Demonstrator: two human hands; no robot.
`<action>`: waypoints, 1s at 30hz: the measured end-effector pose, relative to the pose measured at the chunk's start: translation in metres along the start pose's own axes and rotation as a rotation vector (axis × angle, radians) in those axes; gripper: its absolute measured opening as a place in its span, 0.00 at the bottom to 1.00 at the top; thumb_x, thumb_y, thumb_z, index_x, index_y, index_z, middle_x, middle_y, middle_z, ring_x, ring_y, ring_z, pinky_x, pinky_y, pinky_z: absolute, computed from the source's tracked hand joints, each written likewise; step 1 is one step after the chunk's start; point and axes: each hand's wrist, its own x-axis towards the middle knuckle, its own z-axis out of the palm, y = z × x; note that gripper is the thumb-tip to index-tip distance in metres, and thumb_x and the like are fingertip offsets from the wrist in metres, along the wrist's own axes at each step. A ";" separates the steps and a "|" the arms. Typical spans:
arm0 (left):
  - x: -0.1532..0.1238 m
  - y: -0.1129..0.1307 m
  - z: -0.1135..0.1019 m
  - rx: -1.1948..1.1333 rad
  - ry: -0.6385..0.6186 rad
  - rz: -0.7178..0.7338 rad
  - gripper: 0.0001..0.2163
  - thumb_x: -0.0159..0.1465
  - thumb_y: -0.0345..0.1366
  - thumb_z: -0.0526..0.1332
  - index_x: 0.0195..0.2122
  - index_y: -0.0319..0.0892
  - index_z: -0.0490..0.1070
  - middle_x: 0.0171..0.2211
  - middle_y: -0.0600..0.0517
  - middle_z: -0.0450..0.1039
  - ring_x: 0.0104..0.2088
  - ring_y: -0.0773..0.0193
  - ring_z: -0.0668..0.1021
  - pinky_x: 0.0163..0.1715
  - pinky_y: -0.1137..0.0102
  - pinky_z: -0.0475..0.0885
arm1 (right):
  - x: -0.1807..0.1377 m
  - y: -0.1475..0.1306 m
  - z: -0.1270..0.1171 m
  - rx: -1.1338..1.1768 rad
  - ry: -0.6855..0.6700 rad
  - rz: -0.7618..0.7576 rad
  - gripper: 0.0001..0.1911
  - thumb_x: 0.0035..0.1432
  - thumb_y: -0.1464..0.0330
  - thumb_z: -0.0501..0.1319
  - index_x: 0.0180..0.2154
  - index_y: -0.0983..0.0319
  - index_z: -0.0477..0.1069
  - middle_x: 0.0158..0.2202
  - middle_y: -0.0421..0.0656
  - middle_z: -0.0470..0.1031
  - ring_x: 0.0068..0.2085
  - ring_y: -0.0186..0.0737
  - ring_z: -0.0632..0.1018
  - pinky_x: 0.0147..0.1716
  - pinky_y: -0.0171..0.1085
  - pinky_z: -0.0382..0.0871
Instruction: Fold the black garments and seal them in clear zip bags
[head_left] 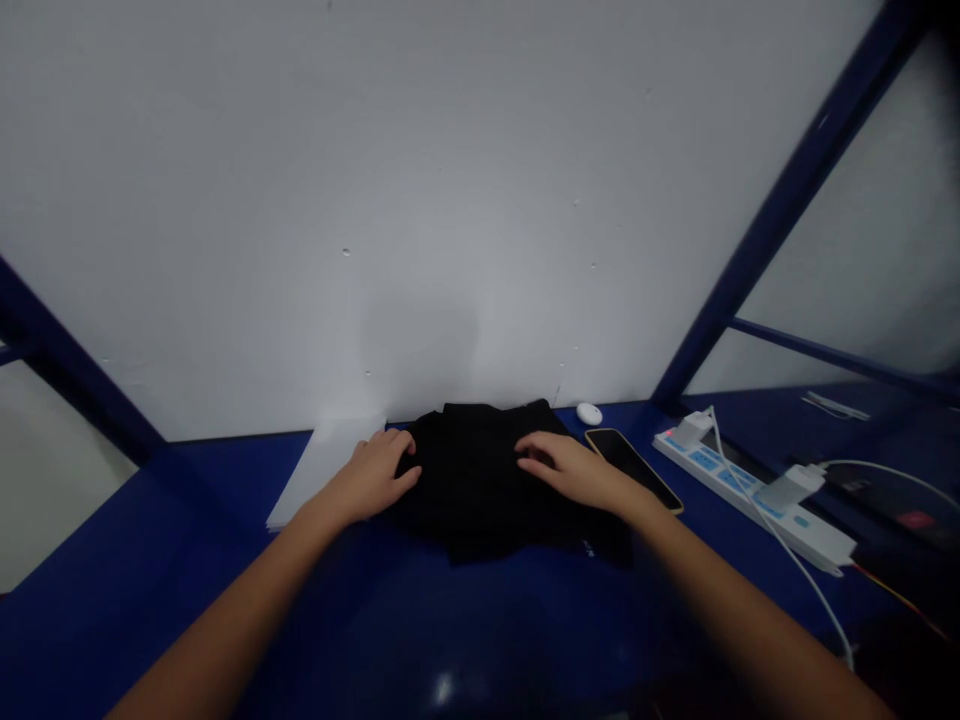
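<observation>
A black piece of folded cloth (pixel 480 480), seemingly a garment, lies on the blue surface against the wall. Small pale lettering shows near its lower right corner. At the cloth's left edge is my left hand (pixel 379 470), its fingers bent and the thumb held apart from them. My right hand (pixel 566 465) rests on or just over the right part of the cloth, fingers loosely curved with a gap to the thumb. Neither hand visibly pinches the fabric; whether the fingertips press on it is hard to make out in the dim light.
White paper sheets (pixel 304 480) lie left of the cloth, partly under my left forearm. To the right are a phone (pixel 634 468), a small white round case (pixel 589 414) and a white power strip (pixel 750 490) with plugged chargers and cables. Blue metal bars (pixel 780 220) frame the surface (pixel 450 630).
</observation>
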 end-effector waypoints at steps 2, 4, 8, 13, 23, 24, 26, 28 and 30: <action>0.008 -0.001 0.012 0.087 0.031 -0.041 0.10 0.65 0.40 0.57 0.46 0.44 0.68 0.44 0.45 0.73 0.45 0.50 0.73 0.44 0.56 0.66 | 0.023 0.007 0.012 -0.096 0.089 -0.036 0.16 0.67 0.61 0.56 0.52 0.60 0.70 0.50 0.49 0.73 0.50 0.45 0.74 0.50 0.44 0.67; 0.011 -0.003 0.020 0.131 -0.003 -0.041 0.07 0.64 0.36 0.58 0.43 0.44 0.69 0.42 0.46 0.74 0.44 0.49 0.74 0.44 0.56 0.65 | 0.044 0.015 0.026 -0.169 0.069 -0.043 0.17 0.64 0.62 0.61 0.52 0.60 0.71 0.53 0.51 0.71 0.55 0.49 0.70 0.52 0.47 0.64; 0.009 -0.006 0.015 0.054 0.005 -0.043 0.04 0.67 0.33 0.53 0.39 0.45 0.66 0.33 0.51 0.75 0.34 0.56 0.77 0.40 0.59 0.66 | 0.068 0.028 0.034 -0.166 -0.039 -0.027 0.09 0.59 0.63 0.65 0.38 0.61 0.74 0.38 0.45 0.77 0.42 0.45 0.76 0.45 0.43 0.66; 0.016 -0.006 -0.016 -0.047 0.271 -0.121 0.06 0.71 0.36 0.49 0.43 0.45 0.63 0.28 0.51 0.72 0.27 0.60 0.74 0.29 0.67 0.65 | 0.066 0.032 -0.003 -0.080 0.288 0.020 0.12 0.69 0.62 0.50 0.43 0.61 0.68 0.38 0.47 0.77 0.38 0.43 0.76 0.39 0.40 0.67; 0.003 0.005 -0.021 0.098 0.189 0.297 0.04 0.59 0.28 0.55 0.31 0.43 0.64 0.50 0.45 0.70 0.49 0.53 0.72 0.47 0.58 0.67 | -0.019 0.007 -0.025 -0.229 0.184 -0.062 0.17 0.62 0.53 0.60 0.45 0.57 0.74 0.39 0.47 0.79 0.39 0.50 0.78 0.39 0.44 0.68; -0.005 0.004 -0.016 0.077 0.102 0.289 0.04 0.57 0.27 0.56 0.29 0.43 0.63 0.51 0.45 0.70 0.50 0.53 0.72 0.47 0.59 0.67 | -0.028 0.006 -0.019 -0.193 0.022 -0.048 0.17 0.60 0.54 0.62 0.46 0.57 0.74 0.38 0.46 0.80 0.38 0.48 0.79 0.37 0.42 0.69; -0.017 0.003 -0.005 0.025 -0.027 0.242 0.05 0.55 0.28 0.57 0.28 0.43 0.61 0.50 0.46 0.71 0.48 0.54 0.73 0.46 0.59 0.68 | -0.042 0.005 -0.008 -0.114 -0.227 0.001 0.19 0.57 0.54 0.65 0.46 0.57 0.74 0.35 0.43 0.79 0.35 0.46 0.79 0.32 0.39 0.67; -0.024 0.003 0.003 -0.017 -0.079 0.188 0.04 0.56 0.31 0.58 0.31 0.44 0.62 0.46 0.47 0.73 0.43 0.55 0.74 0.45 0.59 0.68 | -0.049 0.004 -0.004 -0.044 -0.350 0.058 0.21 0.55 0.53 0.66 0.46 0.58 0.75 0.30 0.41 0.78 0.31 0.43 0.78 0.28 0.37 0.65; -0.024 0.004 0.007 -0.039 -0.072 0.147 0.05 0.60 0.37 0.59 0.35 0.45 0.64 0.42 0.48 0.74 0.39 0.57 0.75 0.45 0.59 0.68 | -0.049 0.002 -0.004 0.002 -0.361 0.100 0.21 0.58 0.52 0.64 0.47 0.58 0.74 0.29 0.40 0.77 0.29 0.41 0.77 0.26 0.36 0.63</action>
